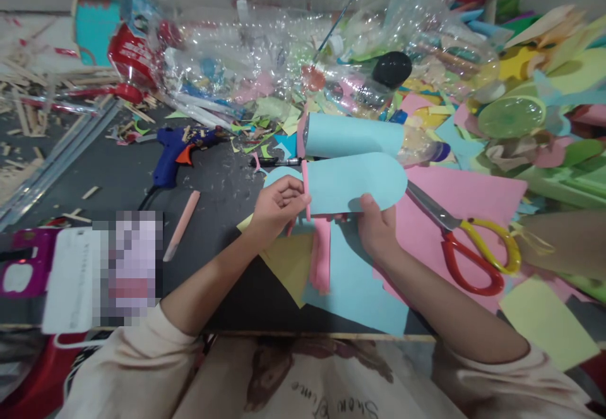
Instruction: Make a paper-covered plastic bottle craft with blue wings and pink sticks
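A light blue paper cutout (355,182) with a rounded right end is held up between my hands. Along its straight left edge runs a narrow pink strip (305,188). My left hand (279,203) is closed, thumb and fingers pinching that strip. At the lower right of the cutout, my right hand (376,224) grips it with the thumb on top; the fingers underneath are hidden. Just behind stands out a bottle wrapped in blue paper (355,134), lying on its side. Below my hands are folded pink strips (320,255) on a blue sheet (364,286).
Scissors with red and yellow handles (466,248) rest on a pink sheet (426,211) at right. To the left lie a blue glue gun (173,154) and a pink stick-like piece (184,223). Plastic bottles (227,53) and paper scraps (558,59) crowd the back and right.
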`<state>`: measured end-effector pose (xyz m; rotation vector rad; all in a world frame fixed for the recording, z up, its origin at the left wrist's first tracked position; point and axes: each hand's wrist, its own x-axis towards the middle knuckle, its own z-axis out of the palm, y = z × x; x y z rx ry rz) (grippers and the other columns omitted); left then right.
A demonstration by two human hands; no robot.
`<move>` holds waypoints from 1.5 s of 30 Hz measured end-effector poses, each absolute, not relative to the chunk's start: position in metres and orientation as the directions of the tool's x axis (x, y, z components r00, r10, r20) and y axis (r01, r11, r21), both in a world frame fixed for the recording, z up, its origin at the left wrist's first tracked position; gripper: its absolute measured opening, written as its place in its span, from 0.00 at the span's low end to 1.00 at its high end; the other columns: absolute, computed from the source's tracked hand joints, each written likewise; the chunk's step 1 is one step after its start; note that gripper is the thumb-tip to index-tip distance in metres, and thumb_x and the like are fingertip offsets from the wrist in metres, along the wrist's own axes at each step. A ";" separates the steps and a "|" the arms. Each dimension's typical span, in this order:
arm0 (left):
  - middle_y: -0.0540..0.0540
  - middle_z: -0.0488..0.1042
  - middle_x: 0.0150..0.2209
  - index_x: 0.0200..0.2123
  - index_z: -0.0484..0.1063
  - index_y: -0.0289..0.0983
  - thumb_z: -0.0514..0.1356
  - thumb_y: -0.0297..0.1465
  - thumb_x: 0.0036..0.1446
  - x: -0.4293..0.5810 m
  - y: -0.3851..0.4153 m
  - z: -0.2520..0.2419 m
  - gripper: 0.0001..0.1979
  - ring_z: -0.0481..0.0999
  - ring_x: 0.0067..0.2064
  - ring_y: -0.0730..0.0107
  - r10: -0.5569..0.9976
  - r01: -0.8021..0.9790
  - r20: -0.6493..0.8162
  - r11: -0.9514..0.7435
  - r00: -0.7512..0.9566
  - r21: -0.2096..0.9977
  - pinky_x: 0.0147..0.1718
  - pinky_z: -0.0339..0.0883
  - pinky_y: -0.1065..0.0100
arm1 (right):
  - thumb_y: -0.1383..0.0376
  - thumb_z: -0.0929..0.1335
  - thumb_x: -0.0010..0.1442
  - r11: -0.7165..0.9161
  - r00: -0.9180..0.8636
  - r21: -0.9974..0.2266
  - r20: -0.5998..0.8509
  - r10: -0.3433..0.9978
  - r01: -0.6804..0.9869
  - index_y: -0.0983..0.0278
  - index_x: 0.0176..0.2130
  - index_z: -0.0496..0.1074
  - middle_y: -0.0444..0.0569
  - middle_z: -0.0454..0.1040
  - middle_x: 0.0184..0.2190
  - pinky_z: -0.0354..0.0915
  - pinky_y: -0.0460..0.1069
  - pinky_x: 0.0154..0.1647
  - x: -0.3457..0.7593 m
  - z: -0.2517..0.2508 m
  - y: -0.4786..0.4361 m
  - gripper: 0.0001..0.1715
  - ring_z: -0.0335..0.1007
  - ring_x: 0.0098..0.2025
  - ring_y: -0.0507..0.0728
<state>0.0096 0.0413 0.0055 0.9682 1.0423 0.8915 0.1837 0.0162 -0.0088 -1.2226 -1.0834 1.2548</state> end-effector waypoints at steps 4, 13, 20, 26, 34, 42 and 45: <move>0.57 0.64 0.20 0.26 0.66 0.38 0.68 0.39 0.47 0.005 0.044 0.002 0.15 0.61 0.16 0.82 0.971 -0.096 -0.189 0.204 0.147 0.974 0.14 0.57 0.76 | 0.48 0.69 0.57 0.024 0.218 -0.995 0.002 0.976 -0.096 0.58 0.30 0.64 0.38 0.64 0.18 0.61 0.48 0.18 0.184 -0.007 0.018 0.19 0.62 0.18 0.51; 0.54 0.65 0.22 0.26 0.71 0.38 0.68 0.48 0.45 -0.009 0.058 -0.006 0.19 0.60 0.23 0.78 0.999 -0.111 -0.031 0.032 0.011 0.993 0.21 0.55 0.73 | 0.46 0.71 0.54 0.001 -0.398 -0.997 -0.028 0.917 0.074 0.62 0.27 0.71 0.43 0.69 0.23 0.60 0.47 0.25 0.186 0.003 0.023 0.23 0.64 0.25 0.51; 0.52 0.71 0.25 0.28 0.73 0.37 0.67 0.41 0.49 -0.004 0.044 0.019 0.13 0.65 0.24 0.76 0.943 0.127 -0.043 0.001 0.329 0.992 0.23 0.57 0.72 | 0.39 0.70 0.50 -0.030 -0.300 -0.997 -0.008 0.954 -0.068 0.60 0.34 0.72 0.43 0.69 0.25 0.61 0.47 0.24 0.189 -0.002 0.026 0.28 0.63 0.25 0.51; 0.50 0.75 0.28 0.29 0.73 0.37 0.62 0.35 0.54 -0.001 0.041 0.019 0.07 0.70 0.28 0.74 0.911 0.243 0.059 -0.170 0.408 0.955 0.30 0.63 0.72 | 0.47 0.71 0.56 0.061 -0.216 -0.998 0.059 0.975 0.000 0.58 0.36 0.72 0.46 0.74 0.33 0.68 0.50 0.35 0.185 -0.003 0.024 0.19 0.72 0.35 0.54; 0.48 0.77 0.30 0.29 0.75 0.38 0.62 0.38 0.55 -0.001 0.043 0.015 0.09 0.73 0.32 0.70 0.935 0.248 0.062 -0.156 0.350 0.956 0.33 0.66 0.70 | 0.48 0.71 0.56 0.022 -0.183 -0.998 0.010 0.983 0.067 0.60 0.32 0.73 0.45 0.75 0.28 0.66 0.50 0.30 0.184 -0.002 0.023 0.18 0.70 0.29 0.53; 0.47 0.78 0.30 0.29 0.76 0.39 0.64 0.38 0.52 0.000 0.043 0.014 0.08 0.74 0.32 0.69 0.940 0.236 0.038 -0.124 0.340 0.964 0.33 0.67 0.69 | 0.49 0.72 0.54 -0.021 -0.163 -0.998 -0.031 0.986 0.060 0.60 0.30 0.74 0.46 0.77 0.27 0.66 0.50 0.30 0.182 0.000 0.023 0.18 0.72 0.30 0.54; 0.47 0.79 0.32 0.32 0.77 0.38 0.66 0.39 0.50 -0.001 0.043 0.012 0.11 0.74 0.33 0.69 0.958 0.224 -0.042 -0.024 0.284 0.974 0.32 0.67 0.70 | 0.49 0.72 0.54 -0.033 -0.116 -0.996 -0.042 0.992 0.085 0.60 0.30 0.74 0.46 0.77 0.26 0.64 0.50 0.28 0.182 0.000 0.023 0.18 0.71 0.29 0.54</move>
